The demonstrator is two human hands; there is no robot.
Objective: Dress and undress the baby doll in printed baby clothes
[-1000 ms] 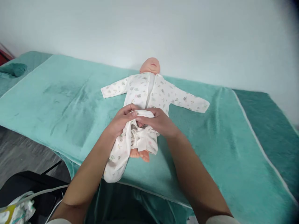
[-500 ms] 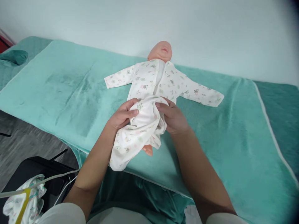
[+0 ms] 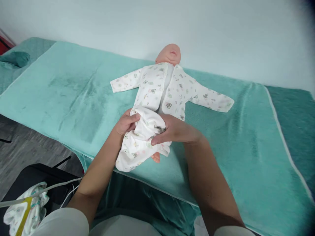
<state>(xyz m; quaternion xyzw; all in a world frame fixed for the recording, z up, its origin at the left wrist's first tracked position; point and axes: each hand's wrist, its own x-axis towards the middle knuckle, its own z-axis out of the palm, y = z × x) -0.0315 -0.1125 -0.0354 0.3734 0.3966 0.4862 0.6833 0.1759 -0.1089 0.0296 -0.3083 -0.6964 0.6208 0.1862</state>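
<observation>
A baby doll lies on its back in a white printed baby jacket, its front edges apart and its sleeves spread. Over its lower body are white baby pants with the same small print, bunched at the top. My left hand pinches the bunched waist edge at the left, thumb on top. At the right, my right hand is closed on the gathered cloth, its thumb across the front and its other fingers partly hidden. One doll foot shows below the cloth; the legs are covered.
A green plush cover spreads over the table, against a pale wall. Down at the left, a black chair holds a crumpled printed cloth. A pale cord crosses in front of it.
My right hand has shifted down and left over the pants, its thumb now lower on the cloth. The bunched waist has dropped slightly, uncovering more of the jacket's hem.
</observation>
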